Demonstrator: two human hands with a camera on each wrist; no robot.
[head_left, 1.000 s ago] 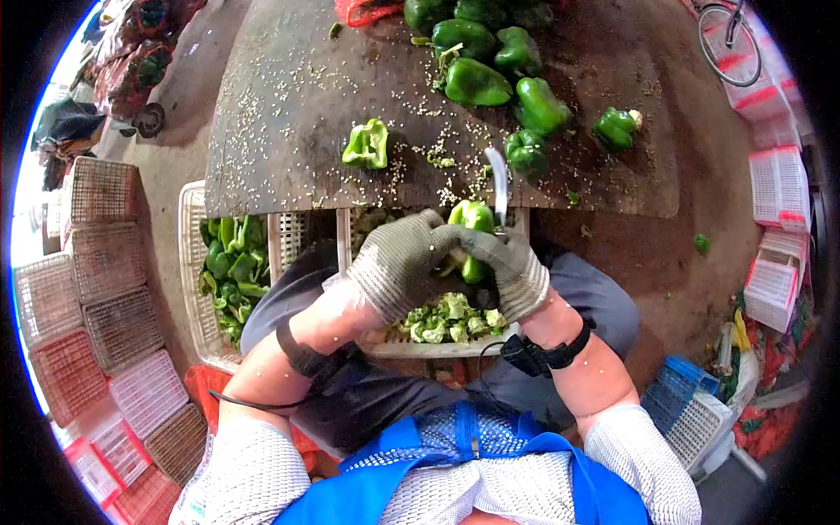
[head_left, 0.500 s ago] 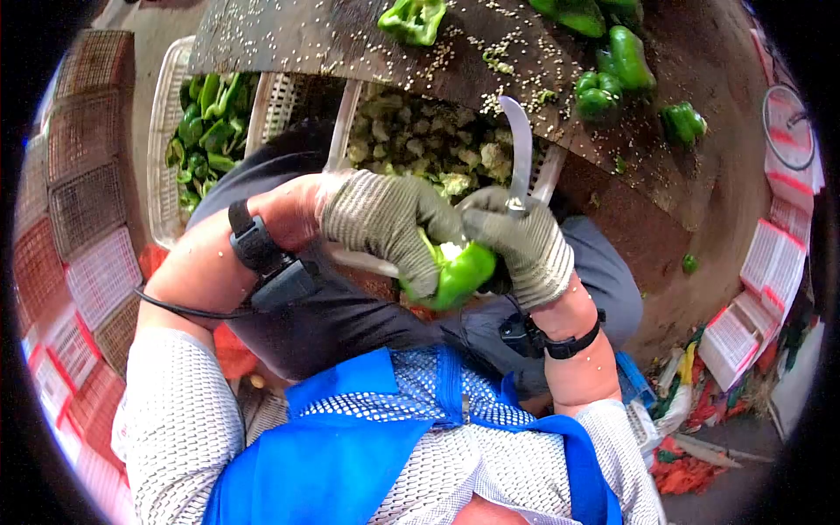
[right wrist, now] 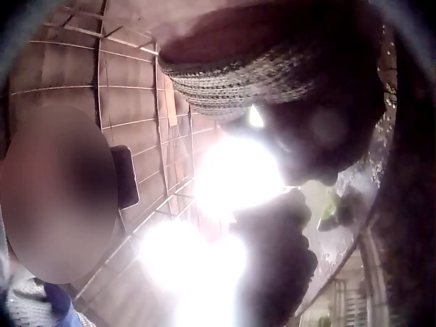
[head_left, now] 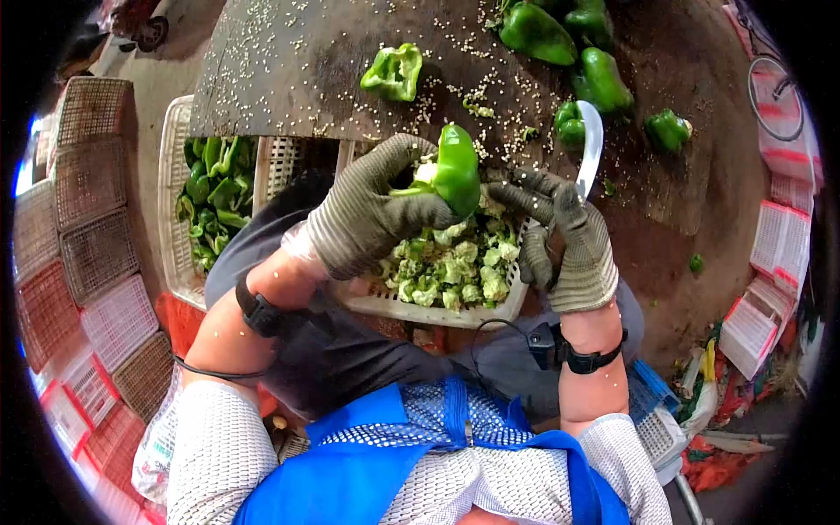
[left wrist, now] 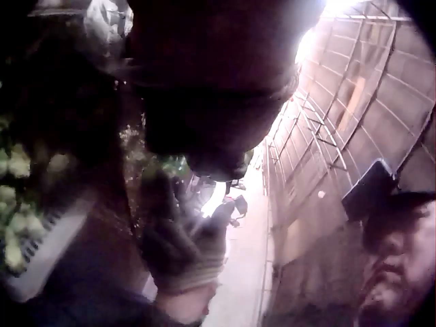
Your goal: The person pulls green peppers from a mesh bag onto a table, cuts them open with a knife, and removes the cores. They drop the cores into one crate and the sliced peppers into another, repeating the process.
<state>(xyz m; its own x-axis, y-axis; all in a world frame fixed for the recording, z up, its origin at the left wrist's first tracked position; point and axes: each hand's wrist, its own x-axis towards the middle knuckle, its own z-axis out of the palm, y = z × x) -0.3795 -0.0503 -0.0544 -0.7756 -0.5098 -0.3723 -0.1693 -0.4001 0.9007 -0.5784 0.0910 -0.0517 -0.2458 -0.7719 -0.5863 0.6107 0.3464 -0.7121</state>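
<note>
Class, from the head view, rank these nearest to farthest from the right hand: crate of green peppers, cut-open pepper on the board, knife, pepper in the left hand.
1. Knife, in the right hand.
2. Held pepper, in the left hand.
3. Cut-open pepper, ahead-left on the board.
4. Crate of green peppers, far left.

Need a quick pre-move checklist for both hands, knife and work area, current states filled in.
1. Left hand grips green pepper: ok.
2. Knife in right hand: ok.
3. Blade apart from left-hand fingers: ok.
4. Crate of pale green pieces in front of the person, between the arms: ok.
5. Table free of loose seeds: not ok, scattered widely.
6. Blade sharp: cannot tell.
</note>
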